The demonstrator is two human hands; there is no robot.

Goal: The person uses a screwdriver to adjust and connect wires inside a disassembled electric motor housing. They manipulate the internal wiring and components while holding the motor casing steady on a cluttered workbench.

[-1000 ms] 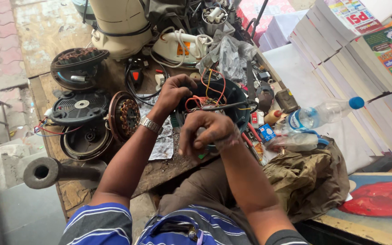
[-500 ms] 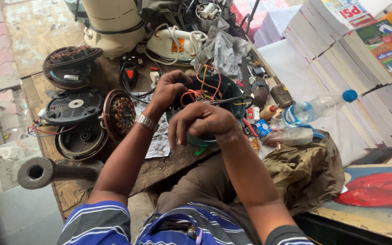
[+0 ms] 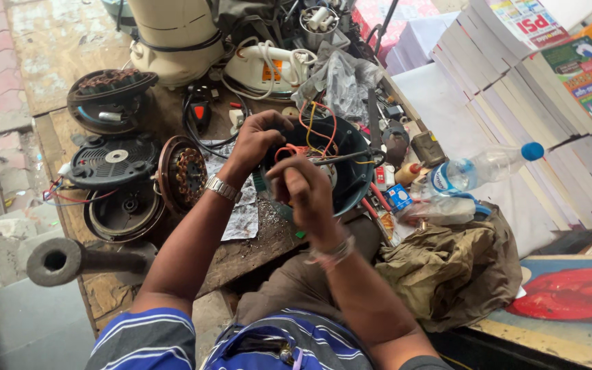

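On a worn wooden bench stands a round dark blue motor housing point(image 3: 351, 179) with red, orange and yellow wires point(image 3: 313, 127) looping out of it. My left hand point(image 3: 253, 140), with a metal watch on the wrist, grips the housing's left rim and the wires there. My right hand point(image 3: 304, 188) is closed on a thin dark tool point(image 3: 340, 159) that lies across the housing's opening, its tip pointing right.
Fan motor parts lie at left: a copper-wound stator point(image 3: 181, 173), black covers point(image 3: 107, 159) and a rotor point(image 3: 107, 89). A white iron point(image 3: 265, 65) and cream appliance point(image 3: 173, 34) sit behind. Book stacks point(image 3: 515, 75), a plastic bottle point(image 3: 481, 166) and an olive cloth point(image 3: 447, 264) are at right. A metal pipe point(image 3: 83, 260) juts out at left.
My right hand has lifted from the bench's near edge up to the housing's opening, now holding the thin tool across it. My left hand stays on the rim.
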